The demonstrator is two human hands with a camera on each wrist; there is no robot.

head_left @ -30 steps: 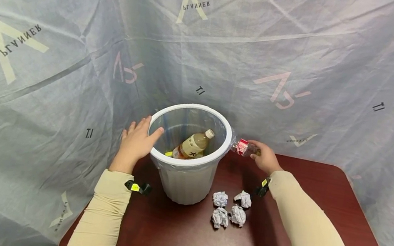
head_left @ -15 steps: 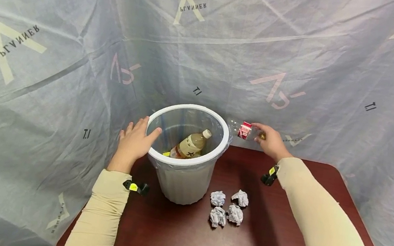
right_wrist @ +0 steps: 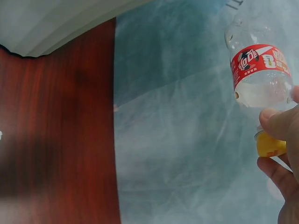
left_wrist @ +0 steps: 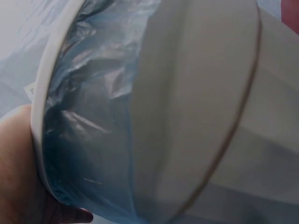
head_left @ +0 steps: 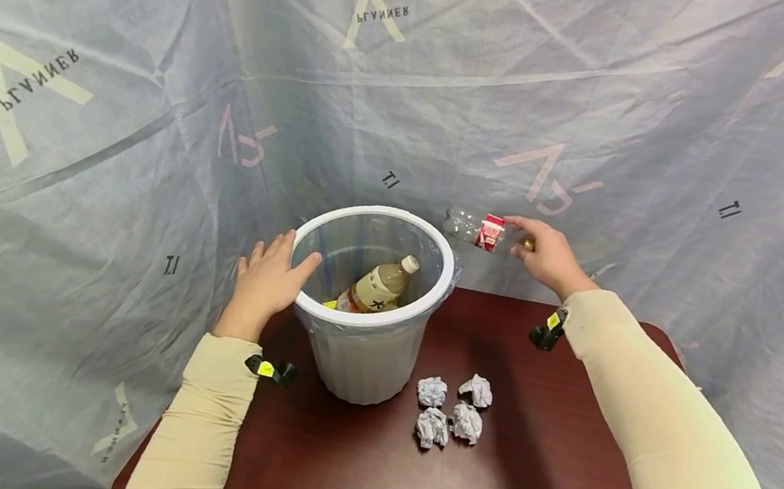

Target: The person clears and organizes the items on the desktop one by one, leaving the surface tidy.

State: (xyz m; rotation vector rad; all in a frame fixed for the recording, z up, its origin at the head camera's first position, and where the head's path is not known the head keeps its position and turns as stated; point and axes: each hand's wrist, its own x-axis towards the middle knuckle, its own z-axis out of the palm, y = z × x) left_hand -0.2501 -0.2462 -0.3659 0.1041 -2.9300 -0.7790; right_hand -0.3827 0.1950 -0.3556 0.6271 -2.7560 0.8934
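Observation:
My right hand (head_left: 547, 256) pinches a clear plastic bottle (head_left: 466, 226) near its yellow cap (right_wrist: 271, 144). The bottle, with a red label (right_wrist: 259, 60), looks empty and is held in the air behind and right of the bin, its base toward the bin. My left hand (head_left: 271, 286) rests on the left side of the white rim (head_left: 445, 277) of a grey trash bin (head_left: 363, 366), fingers extended and spread. Inside the bin, lined with a clear bag (left_wrist: 93, 102), leans a larger bottle (head_left: 378, 286) with a white cap; something yellow beneath it is mostly hidden.
Several crumpled paper balls (head_left: 466, 424) lie on the dark red table (head_left: 358, 482), right of the bin. Grey printed sheeting (head_left: 608, 99) hangs close behind and on the left. The table's back edge (right_wrist: 115, 140) runs beneath the right hand's reach.
My right hand has raised the bottle from beside the bin's rim, up and slightly back, above rim height. The left hand keeps its place on the rim.

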